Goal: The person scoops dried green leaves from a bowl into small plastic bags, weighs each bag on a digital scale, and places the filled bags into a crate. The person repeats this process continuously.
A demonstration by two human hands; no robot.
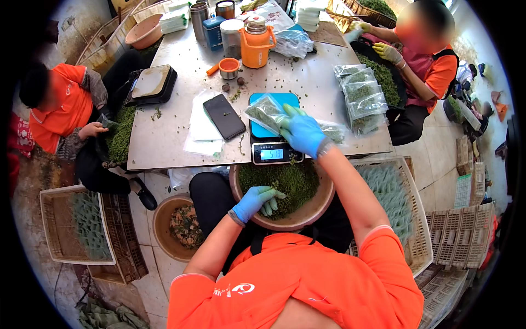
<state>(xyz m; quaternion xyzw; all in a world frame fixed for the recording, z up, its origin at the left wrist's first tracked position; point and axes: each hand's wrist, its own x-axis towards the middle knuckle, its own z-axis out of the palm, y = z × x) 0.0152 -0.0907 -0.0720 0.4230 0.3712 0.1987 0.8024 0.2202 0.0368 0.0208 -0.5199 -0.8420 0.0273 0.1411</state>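
My right hand [302, 129], in a blue glove with greenish fingertips, grips the right edge of a clear plastic bag [265, 112] of green peppercorns. That bag lies tilted over the blue plate of a digital kitchen scale [271, 133], whose display is lit. Below the table edge, my left hand [257, 201], gloved alike, rests over a round basin [283, 224] of loose green peppercorns [296, 181]. Its fingers are loosely bent and apart, with no object visible in them. Another filled bag [333, 132] lies just right of the scale, partly behind my right hand.
Overlapping filled bags [363, 96] lie at the table's right. A phone [224, 116] sits on empty bags left of the scale. An orange jug [257, 47] stands farther back. Crates of bags [386, 197] and a scrap basin [164, 234] flank my legs. Co-workers [65, 103] sit both sides.
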